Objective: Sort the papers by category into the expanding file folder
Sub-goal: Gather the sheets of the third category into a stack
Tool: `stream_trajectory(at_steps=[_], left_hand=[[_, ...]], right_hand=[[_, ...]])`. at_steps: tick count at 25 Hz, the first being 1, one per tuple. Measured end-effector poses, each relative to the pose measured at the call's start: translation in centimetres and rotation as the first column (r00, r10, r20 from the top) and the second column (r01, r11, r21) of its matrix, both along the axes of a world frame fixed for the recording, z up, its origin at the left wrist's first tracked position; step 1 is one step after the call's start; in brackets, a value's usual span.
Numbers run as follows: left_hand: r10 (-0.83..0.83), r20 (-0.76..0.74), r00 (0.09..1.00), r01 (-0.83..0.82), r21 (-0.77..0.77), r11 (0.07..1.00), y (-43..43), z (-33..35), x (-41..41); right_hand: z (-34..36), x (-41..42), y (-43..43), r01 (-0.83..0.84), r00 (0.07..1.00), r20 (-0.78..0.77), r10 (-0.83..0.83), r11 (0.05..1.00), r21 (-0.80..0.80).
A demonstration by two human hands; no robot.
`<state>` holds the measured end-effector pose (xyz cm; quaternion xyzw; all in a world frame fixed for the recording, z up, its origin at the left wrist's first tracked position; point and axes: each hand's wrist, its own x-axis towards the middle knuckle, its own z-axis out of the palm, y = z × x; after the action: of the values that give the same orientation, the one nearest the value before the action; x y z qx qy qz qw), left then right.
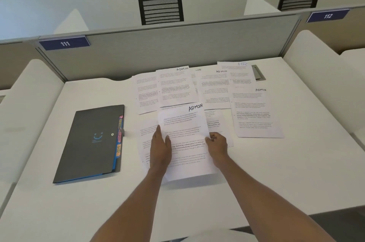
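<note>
held sheet (187, 143): white printed page, paragraphs of small black type, some lines bold, "ADMIN" handwritten in black at its top right corner; it lies slightly askew on top of other pages at the near middle of the surface (256, 172), with a shadow under its near edge
left grip (160, 147): hand flat, fingers straight and together, pressing down on the left side of the held sheet; it closes round nothing
right grip (217, 143): fingers curled at the sheet's right edge, thumb on top of the paper, pinching that edge
spread papers (215, 87): more white printed pages overlapping in a loose fan behind and beside the held sheet
far ADMIN page (175, 85): just behind the held sheet, marked at its top right
right ADMIN page (254, 111): lies to the right, apart from the right grip
HR page (239, 72): farthest back on the right, "HR" in blue pen
expanding file folder (88, 143): to the left of the papers, flat and closed, dark grey cover with a small blue smile mark and a snap button, blue edging, coloured tabs poking out along its right side, an orange one reading "HR"
divider panel (177, 50): grey, at the back edge of the surface
number plate (65, 43): blue, reads 111
</note>
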<state>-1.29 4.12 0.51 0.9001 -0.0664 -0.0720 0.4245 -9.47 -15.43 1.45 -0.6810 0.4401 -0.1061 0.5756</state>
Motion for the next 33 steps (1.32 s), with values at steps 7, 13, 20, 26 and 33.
stream_trajectory(at_steps=[7,13,20,26,33], left_hand=[[0.185,-0.325,0.928,-0.274,-0.258,0.926,-6.6,0.7,2.9],[0.086,-0.56,0.824,-0.366,-0.411,0.835,-10.1,-0.6,3.8],[0.106,-0.587,0.802,-0.379,-0.364,0.851,-11.5,-3.1,3.2],[0.117,-0.576,0.809,-0.387,-0.371,0.844,-11.5,-3.6,2.8],[0.109,-0.618,0.779,-0.408,-0.366,0.836,-11.5,-3.5,2.6]], right_hand=[[-0.1,1.5,-7.4,0.071,0.997,0.014,-0.072,0.997,0.032],[-0.2,1.5,-12.3,0.108,0.994,-0.012,-0.109,0.993,-0.052],[-0.9,-0.8,-20.8,-0.001,0.954,-0.243,-0.176,0.808,-0.589],[-0.8,-2.0,-24.9,-0.144,0.716,-0.655,-0.242,0.867,-0.477],[-0.8,-1.5,-25.2,-0.104,0.711,-0.665,-0.227,0.902,-0.419]])
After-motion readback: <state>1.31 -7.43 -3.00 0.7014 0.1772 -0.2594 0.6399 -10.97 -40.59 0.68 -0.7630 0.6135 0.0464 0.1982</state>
